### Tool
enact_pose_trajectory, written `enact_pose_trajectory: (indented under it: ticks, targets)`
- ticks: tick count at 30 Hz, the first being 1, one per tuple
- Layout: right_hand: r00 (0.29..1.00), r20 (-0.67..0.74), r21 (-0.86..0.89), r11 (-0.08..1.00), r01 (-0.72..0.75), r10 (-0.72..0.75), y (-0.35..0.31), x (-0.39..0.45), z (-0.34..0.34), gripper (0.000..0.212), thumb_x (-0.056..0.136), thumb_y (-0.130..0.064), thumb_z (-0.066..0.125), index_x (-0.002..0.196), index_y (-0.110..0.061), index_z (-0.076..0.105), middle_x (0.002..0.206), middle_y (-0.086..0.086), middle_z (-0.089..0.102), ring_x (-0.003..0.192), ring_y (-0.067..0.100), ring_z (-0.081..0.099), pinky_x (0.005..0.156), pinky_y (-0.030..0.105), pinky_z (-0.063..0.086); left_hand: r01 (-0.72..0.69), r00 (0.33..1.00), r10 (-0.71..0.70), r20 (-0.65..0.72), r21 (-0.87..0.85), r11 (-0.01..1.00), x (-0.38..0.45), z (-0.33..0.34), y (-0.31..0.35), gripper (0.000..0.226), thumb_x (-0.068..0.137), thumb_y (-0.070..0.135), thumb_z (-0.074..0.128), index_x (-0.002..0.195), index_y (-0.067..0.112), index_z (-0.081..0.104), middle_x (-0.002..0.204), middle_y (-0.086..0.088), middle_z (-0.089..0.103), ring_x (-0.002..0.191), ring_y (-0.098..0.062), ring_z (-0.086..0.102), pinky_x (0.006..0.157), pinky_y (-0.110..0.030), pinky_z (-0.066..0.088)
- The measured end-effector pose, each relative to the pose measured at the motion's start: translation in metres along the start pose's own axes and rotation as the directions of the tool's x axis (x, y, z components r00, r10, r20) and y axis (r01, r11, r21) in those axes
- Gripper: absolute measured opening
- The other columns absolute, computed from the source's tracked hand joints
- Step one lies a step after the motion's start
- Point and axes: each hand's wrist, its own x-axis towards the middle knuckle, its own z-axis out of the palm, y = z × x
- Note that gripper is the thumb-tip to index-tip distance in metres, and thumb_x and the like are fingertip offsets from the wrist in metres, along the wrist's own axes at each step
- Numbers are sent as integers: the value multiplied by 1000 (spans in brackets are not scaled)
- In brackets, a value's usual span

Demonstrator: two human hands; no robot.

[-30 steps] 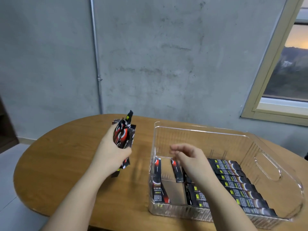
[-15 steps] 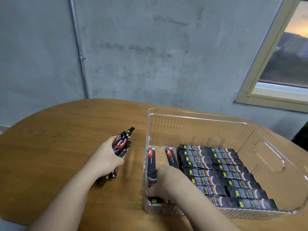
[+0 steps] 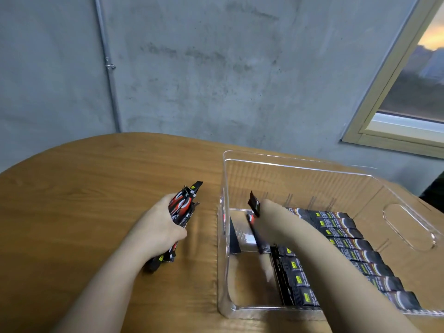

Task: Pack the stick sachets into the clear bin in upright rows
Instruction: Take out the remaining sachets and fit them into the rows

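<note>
L hand (image 3: 161, 227) grips spare sachet bundle (image 3: 182, 207) on surface (image 3: 96, 188) as feed stock. R hand (image 3: 266, 219) inside clear bin (image 3: 300, 167), grip unclear, by a raised sachet (image 3: 254, 203); packed rows (image 3: 348, 248) fill right side.

R hand (image 3: 266, 219) motion-blurred inside clear bin (image 3: 300, 167); finger grip on sachet (image 3: 254, 206) unclear. R forearm hides mid part of packed rows (image 3: 346, 236). Bin's 3 o'clock corner cut by frame edge. Sachet print too small to read.
</note>
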Motion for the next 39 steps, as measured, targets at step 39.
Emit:
enact_pose_trajectory:
  ticks: [39]
  targets:
    - [969, -204, 387, 897, 212, -141, 12, 19, -41, 17, 82, -18, 61, 65, -15, 59, 64, 12, 64, 52, 18, 44, 52, 23, 35, -14, 1000, 14, 22, 12, 1000, 2, 0, -2, 38, 68, 3, 65, 95, 26, 51, 82, -11, 66, 70, -30, 64, 59, -31, 48]
